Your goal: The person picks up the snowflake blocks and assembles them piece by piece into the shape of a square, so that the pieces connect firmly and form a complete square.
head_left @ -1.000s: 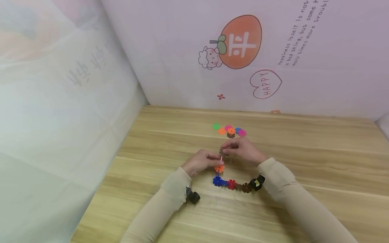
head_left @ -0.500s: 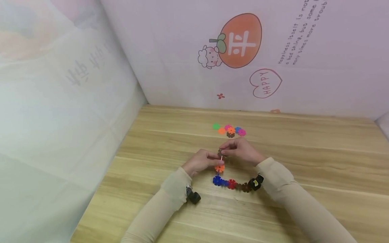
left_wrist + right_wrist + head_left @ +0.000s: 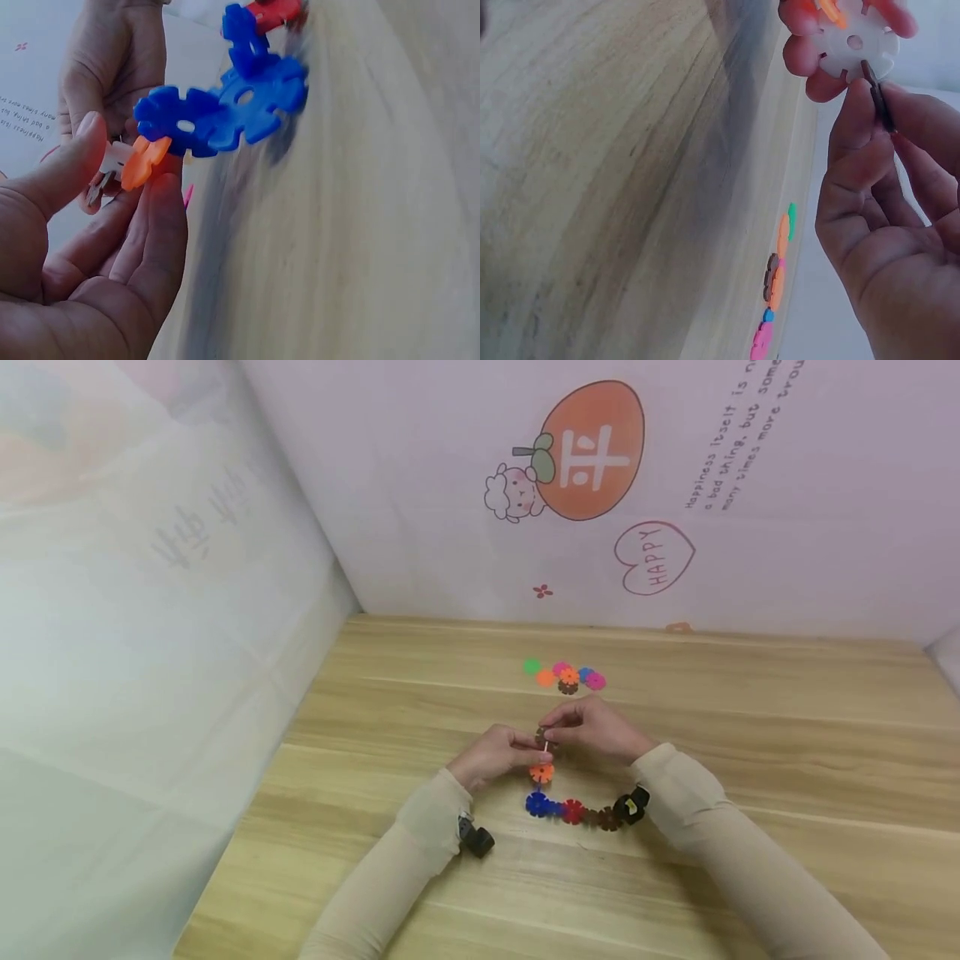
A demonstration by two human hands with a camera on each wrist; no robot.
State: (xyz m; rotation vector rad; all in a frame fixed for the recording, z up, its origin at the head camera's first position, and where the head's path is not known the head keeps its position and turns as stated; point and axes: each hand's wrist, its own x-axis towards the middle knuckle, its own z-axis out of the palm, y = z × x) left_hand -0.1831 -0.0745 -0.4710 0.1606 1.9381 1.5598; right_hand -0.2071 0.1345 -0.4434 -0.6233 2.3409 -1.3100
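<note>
My left hand (image 3: 495, 756) pinches a white notched snowflake disc (image 3: 851, 49) between thumb and fingers. Joined to that disc is an orange disc (image 3: 542, 773), the end of a chain running on through blue discs (image 3: 251, 97), a red disc (image 3: 573, 812) and brown discs (image 3: 610, 818). Between thumb and forefinger, my right hand (image 3: 596, 727) grips a brown snowflake disc (image 3: 877, 97). Its edge meets the white disc's rim at a notch, the two crosswise; how deep it sits I cannot tell. The chain's far end passes behind the right wrist camera in the head view.
Loose discs lie in a small group beyond the hands: a green one (image 3: 532, 667), orange ones (image 3: 545, 677), pink ones (image 3: 596, 682), a blue one and a brown one (image 3: 567, 687). A printed cloth (image 3: 450, 552) stands behind the wooden table (image 3: 787, 735).
The brown disc in my right hand has shifted slightly left, against the white disc. My left hand keeps its pinch, and the loose discs lie as before. The head view has tilted a little.
</note>
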